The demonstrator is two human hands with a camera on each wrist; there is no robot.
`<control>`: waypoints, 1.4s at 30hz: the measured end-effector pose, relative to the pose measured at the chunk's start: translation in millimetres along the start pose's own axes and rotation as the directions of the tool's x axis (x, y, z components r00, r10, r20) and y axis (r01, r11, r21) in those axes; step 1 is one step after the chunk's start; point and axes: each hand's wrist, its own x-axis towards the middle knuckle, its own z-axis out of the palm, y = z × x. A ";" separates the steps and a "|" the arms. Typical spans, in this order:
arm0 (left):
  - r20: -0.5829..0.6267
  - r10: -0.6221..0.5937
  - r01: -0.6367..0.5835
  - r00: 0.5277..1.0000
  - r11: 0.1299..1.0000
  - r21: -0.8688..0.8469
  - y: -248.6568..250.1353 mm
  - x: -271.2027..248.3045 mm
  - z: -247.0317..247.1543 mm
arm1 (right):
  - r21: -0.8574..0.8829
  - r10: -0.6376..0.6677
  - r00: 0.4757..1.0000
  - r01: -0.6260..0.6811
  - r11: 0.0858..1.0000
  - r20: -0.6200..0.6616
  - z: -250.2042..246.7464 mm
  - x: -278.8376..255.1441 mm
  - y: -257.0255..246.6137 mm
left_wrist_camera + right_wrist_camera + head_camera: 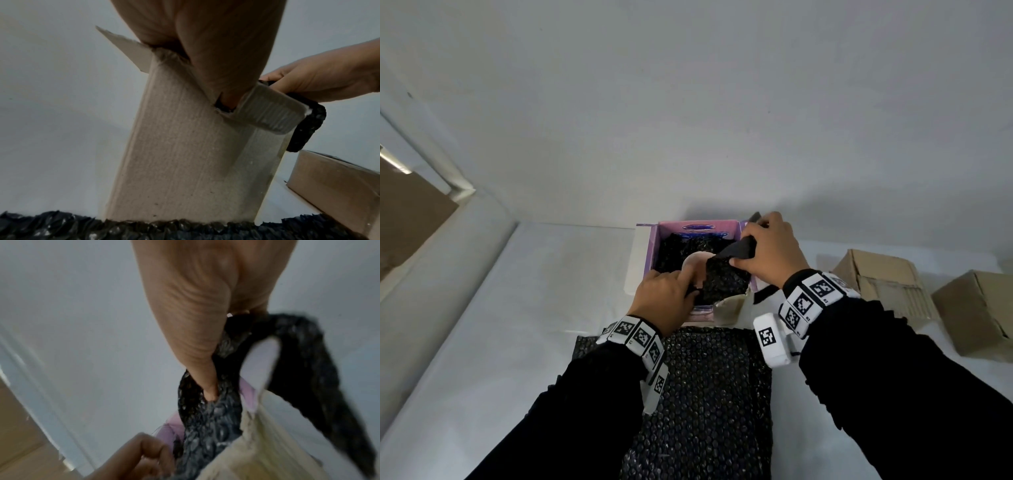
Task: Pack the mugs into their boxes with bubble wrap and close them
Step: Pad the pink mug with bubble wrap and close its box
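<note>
Fingers of your right hand (770,253) pinch black bubble wrap (722,277) over the pale mug (697,262) while your left hand (664,301) tucks it into the open purple-lined cardboard box (698,229); flaps remain unclosed.

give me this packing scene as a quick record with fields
open box: purple-lined box, flaps up
contents: pink mug partly covered by black bubble wrap
left hand: reaching into the box at the wrap
right hand: pinches the wrap at the box's right edge
spare wrap: black sheet flat on the white table, in front of the box
other boxes: two brown cartons at right
</note>
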 end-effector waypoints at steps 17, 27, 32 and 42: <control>-0.080 0.147 -0.158 0.986 0.976 -0.153 -2.2 -5.0 8.0 | -0.534 -0.557 0.780 0.612 0.583 0.286 -18.4 -20.4 -52.2; -0.095 0.144 -0.161 0.985 0.967 -0.199 1.0 -6.0 3.2 | 0.013 -0.157 0.985 0.159 0.987 -0.071 -15.7 -15.2 -20.3; -0.060 0.171 -0.179 0.983 0.969 -0.172 -1.6 -6.4 6.3 | 0.134 0.079 0.990 -0.063 0.989 -0.115 -10.7 -7.3 -9.8; -0.094 0.189 -0.198 0.977 0.976 -0.087 -0.9 -6.1 8.7 | -0.469 -0.458 0.889 0.415 0.779 0.026 -2.3 -14.0 -47.9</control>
